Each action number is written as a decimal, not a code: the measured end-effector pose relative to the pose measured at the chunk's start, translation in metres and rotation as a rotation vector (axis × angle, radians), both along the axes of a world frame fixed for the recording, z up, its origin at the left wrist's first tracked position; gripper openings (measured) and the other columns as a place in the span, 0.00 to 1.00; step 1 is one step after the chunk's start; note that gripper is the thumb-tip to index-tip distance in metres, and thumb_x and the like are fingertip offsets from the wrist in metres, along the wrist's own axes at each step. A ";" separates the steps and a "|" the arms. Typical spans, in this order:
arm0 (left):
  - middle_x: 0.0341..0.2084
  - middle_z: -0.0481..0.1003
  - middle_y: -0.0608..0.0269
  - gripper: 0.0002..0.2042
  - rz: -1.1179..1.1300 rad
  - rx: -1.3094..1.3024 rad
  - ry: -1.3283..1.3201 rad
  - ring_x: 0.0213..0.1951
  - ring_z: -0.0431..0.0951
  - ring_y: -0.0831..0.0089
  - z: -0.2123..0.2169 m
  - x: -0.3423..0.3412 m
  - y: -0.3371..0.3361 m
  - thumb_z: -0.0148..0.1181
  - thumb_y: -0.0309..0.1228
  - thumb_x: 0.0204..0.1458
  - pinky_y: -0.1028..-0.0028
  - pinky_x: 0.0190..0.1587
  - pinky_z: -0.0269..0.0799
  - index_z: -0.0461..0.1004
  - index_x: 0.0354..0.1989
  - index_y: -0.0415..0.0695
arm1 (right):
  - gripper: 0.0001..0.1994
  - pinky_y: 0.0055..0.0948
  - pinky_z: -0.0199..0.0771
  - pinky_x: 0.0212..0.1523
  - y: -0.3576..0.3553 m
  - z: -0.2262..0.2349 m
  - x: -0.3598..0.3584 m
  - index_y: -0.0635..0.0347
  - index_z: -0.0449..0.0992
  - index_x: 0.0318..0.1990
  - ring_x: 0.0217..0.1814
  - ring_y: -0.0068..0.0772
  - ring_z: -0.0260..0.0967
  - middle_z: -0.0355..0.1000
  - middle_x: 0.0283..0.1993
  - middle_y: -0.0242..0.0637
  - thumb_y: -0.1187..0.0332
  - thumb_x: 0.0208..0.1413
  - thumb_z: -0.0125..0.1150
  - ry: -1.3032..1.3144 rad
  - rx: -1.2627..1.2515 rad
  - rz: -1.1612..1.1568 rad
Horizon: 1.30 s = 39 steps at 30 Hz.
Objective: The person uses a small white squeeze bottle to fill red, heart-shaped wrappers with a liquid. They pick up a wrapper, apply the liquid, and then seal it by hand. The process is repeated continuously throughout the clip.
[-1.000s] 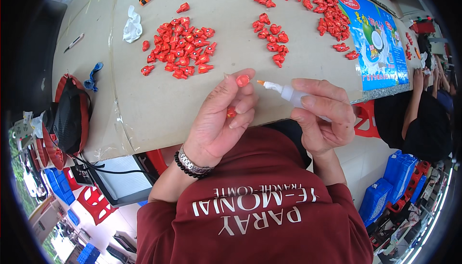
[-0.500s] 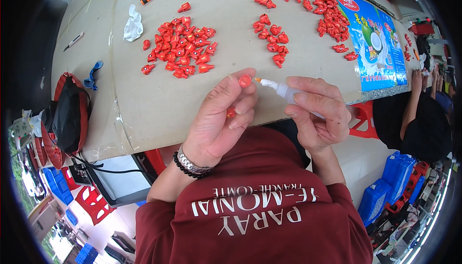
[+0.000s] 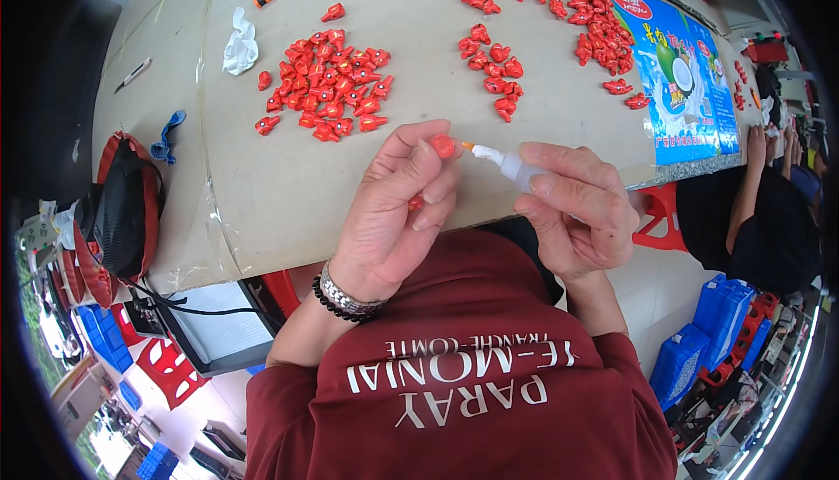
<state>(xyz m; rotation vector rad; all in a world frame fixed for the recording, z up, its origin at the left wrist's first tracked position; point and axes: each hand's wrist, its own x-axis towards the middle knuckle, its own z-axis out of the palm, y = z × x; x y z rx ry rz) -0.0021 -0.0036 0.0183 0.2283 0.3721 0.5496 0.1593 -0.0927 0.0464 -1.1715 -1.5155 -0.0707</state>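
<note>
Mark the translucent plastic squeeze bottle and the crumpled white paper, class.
Translucent plastic squeeze bottle [image 3: 518,172]: head view, exposed part of the body.
Crumpled white paper [image 3: 240,43]: head view, middle of its surface.

we look down from the wearer's head, through the left of two side-by-side fisheye lenses, from above the near edge of the table [image 3: 280,183]. our view faces steeply downward over the table's top and bows its straight edges. we sit close enough to see the left hand [image 3: 393,205] and right hand [image 3: 584,207] plainly at the table's near edge, with the wearer's shirt [image 3: 419,449] and floor [image 3: 205,401] on its near side.
</note>
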 end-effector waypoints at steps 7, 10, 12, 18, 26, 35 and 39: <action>0.38 0.72 0.63 0.09 0.053 0.059 -0.001 0.25 0.61 0.83 -0.002 0.001 -0.002 0.52 0.25 0.58 0.87 0.17 0.55 0.71 0.47 0.44 | 0.17 0.23 0.66 0.19 -0.001 0.002 -0.002 0.59 0.73 0.38 0.23 0.31 0.70 0.76 0.36 0.46 0.80 0.37 0.70 0.001 -0.004 -0.010; 0.38 0.73 0.64 0.09 0.069 0.084 0.052 0.24 0.61 0.84 0.001 0.002 -0.002 0.53 0.26 0.57 0.87 0.18 0.55 0.71 0.46 0.44 | 0.17 0.23 0.65 0.19 -0.002 0.001 -0.002 0.59 0.74 0.38 0.22 0.31 0.70 0.76 0.36 0.45 0.80 0.37 0.70 -0.002 -0.002 -0.014; 0.36 0.74 0.66 0.08 0.077 0.103 0.109 0.22 0.60 0.84 0.004 0.003 -0.001 0.55 0.28 0.57 0.85 0.19 0.54 0.71 0.44 0.44 | 0.17 0.23 0.65 0.18 -0.002 0.001 -0.002 0.59 0.74 0.37 0.22 0.30 0.69 0.76 0.37 0.45 0.80 0.36 0.71 -0.007 -0.005 -0.014; 0.37 0.74 0.65 0.08 0.069 0.075 0.097 0.22 0.61 0.84 0.005 0.003 -0.001 0.56 0.28 0.57 0.85 0.19 0.55 0.71 0.44 0.44 | 0.18 0.23 0.64 0.18 -0.004 0.003 -0.001 0.59 0.74 0.38 0.21 0.29 0.67 0.76 0.38 0.46 0.80 0.36 0.71 -0.006 -0.004 -0.003; 0.38 0.74 0.64 0.09 0.074 0.049 0.062 0.22 0.60 0.83 0.000 0.003 0.001 0.56 0.27 0.56 0.85 0.19 0.55 0.71 0.45 0.44 | 0.19 0.23 0.66 0.19 -0.002 0.002 -0.002 0.59 0.74 0.38 0.22 0.30 0.68 0.75 0.37 0.45 0.80 0.36 0.71 0.016 0.003 -0.004; 0.40 0.74 0.63 0.09 0.080 0.085 0.039 0.22 0.62 0.83 0.000 0.002 0.001 0.56 0.26 0.55 0.84 0.20 0.56 0.71 0.44 0.44 | 0.18 0.23 0.68 0.20 -0.003 0.001 -0.003 0.59 0.74 0.39 0.22 0.31 0.70 0.75 0.37 0.45 0.80 0.36 0.71 0.025 -0.014 0.002; 0.41 0.74 0.63 0.09 0.087 0.095 0.044 0.22 0.63 0.83 -0.001 0.002 0.000 0.56 0.26 0.56 0.84 0.20 0.56 0.71 0.44 0.43 | 0.18 0.22 0.68 0.19 -0.003 0.000 -0.003 0.59 0.74 0.39 0.22 0.31 0.70 0.75 0.37 0.45 0.80 0.36 0.71 0.011 -0.015 0.005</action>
